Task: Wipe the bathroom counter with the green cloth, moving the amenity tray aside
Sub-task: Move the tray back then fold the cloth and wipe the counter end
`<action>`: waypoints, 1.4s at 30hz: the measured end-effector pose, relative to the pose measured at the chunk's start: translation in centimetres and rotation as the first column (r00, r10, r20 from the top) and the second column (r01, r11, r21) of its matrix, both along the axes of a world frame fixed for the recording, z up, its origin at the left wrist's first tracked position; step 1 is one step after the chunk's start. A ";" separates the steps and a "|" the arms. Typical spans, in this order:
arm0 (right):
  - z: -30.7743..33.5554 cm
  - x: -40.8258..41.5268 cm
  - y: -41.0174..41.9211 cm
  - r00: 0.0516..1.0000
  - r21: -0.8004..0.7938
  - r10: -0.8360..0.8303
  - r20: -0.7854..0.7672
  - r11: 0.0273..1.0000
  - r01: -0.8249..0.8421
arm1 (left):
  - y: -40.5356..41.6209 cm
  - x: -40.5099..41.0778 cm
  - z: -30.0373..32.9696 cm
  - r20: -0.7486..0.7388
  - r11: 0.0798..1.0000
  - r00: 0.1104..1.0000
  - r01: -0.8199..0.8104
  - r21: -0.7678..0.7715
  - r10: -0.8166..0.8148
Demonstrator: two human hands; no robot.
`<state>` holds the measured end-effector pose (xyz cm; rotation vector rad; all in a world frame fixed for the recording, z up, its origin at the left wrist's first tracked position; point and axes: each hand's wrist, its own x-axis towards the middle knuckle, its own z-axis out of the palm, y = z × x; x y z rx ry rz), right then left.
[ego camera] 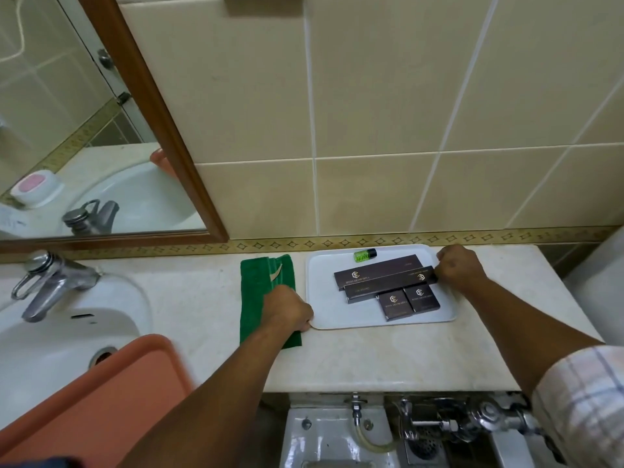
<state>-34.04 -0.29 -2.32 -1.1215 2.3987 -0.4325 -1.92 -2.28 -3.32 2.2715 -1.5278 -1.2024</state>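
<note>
A white amenity tray [324, 292] lies on the pale stone counter [202, 298] near the tiled wall. It carries several dark brown boxes [381, 282] and a small green bottle [364, 255]. My left hand [287, 310] grips the tray's front left corner, with its forearm lying over the green cloth [256, 298]. My right hand [461, 268] grips the tray's back right edge, by the end of a long box. The folded green cloth lies flat on the counter just left of the tray.
A white sink [50, 342] with a chrome tap [50, 282] is at the left, and an orange plastic tray [101, 400] leans over its front. A wood-framed mirror [84, 130] hangs above. Chrome pipes and valves [472, 420] sit below the counter's front edge.
</note>
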 end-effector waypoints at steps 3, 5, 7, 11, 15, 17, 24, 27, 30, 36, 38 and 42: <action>0.9 -0.1 0.5 0.995 -0.077 -0.095 0.028 0.992 0.097 | -1.3 1.4 0.7 0.024 0.999 0.999 0.022 -0.031 -0.022; 2.4 2.8 1.6 0.986 -0.182 -0.164 0.020 0.969 0.165 | -3.1 3.5 1.4 0.021 0.988 1.000 -0.019 -0.151 0.022; 3.0 8.7 3.3 0.990 -0.258 -0.113 0.083 0.957 0.131 | -5.0 5.7 2.0 0.054 0.962 0.997 -0.039 -0.271 0.056; 0.5 23.0 7.0 0.921 -0.065 0.112 0.373 0.993 -0.094 | -7.8 7.7 1.9 0.091 0.976 0.989 -0.096 -0.195 0.115; -1.5 29.6 7.4 0.902 -0.005 0.029 0.431 1.000 -0.030 | -9.3 8.4 0.7 0.063 0.984 0.990 -0.115 -0.138 0.125; -1.8 30.8 7.1 0.894 0.007 -0.006 0.448 1.000 0.003 | -9.5 8.8 0.1 0.040 0.980 0.987 -0.149 -0.129 0.156; -0.9 30.9 7.0 0.823 0.021 -0.056 0.565 0.998 0.054 | -8.8 8.1 -0.6 0.047 0.979 0.997 -0.056 -0.197 0.066; -0.2 29.8 7.9 0.777 -0.070 -0.037 0.628 0.992 0.104 | -7.9 8.2 0.6 -0.092 0.967 0.992 -0.106 -0.232 0.086; 0.4 26.3 10.3 0.728 -0.135 -0.086 0.681 0.962 0.239 | -6.7 6.4 2.3 -0.202 0.976 0.979 -0.058 -0.211 0.015; -0.3 14.4 17.7 0.590 -0.090 -0.316 0.743 0.826 0.557 | -3.6 -6.2 5.0 -0.290 0.920 0.875 0.344 -0.189 -0.387; -0.3 10.3 19.7 0.527 -0.096 -0.375 0.762 0.741 0.665 | -2.3 -12.5 5.6 -0.292 0.846 0.795 0.485 -0.222 -0.532; -0.5 2.9 21.2 0.441 -0.088 -0.449 0.777 0.616 0.783 | -0.9 -23.8 6.7 -0.207 0.723 0.697 0.625 -0.294 -0.686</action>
